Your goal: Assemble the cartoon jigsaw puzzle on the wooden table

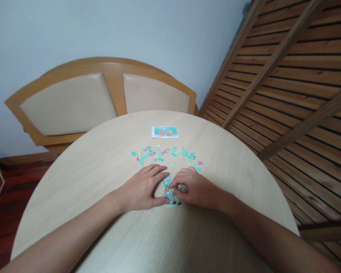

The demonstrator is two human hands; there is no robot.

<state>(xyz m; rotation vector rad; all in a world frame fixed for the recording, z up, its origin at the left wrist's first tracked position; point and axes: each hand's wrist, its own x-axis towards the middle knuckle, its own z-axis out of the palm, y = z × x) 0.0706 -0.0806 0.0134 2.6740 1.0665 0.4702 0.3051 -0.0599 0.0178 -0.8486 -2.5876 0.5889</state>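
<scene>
Head camera view, so you're looking down over the person's arms. The right hand (pixel 196 188) has its fingers curled in and closed on a small pale piece (pixel 183 187), pressing it at the right edge of the joined patch (pixel 170 195) of puzzle. What's printed on that piece is too small to make out. The left hand (pixel 143 189) lies flat with its fingers spread, nothing held, fingertips touching the patch from the other side. Both hands cover a good part of the patch, so only a narrow strip shows between them, something cartoonish.

Just beyond the fingers, the loose pieces (pixel 165 153) are scattered in an arc, mostly teal with bits of pink. Past those lies a picture card (pixel 165 131), flat, its detail blurry. All of it is on a round, light wood table (pixel 102 163), its near edge cut off. Behind that is a padded bench (pixel 74 98), and a slatted wall (pixel 295 76) is on the right.
</scene>
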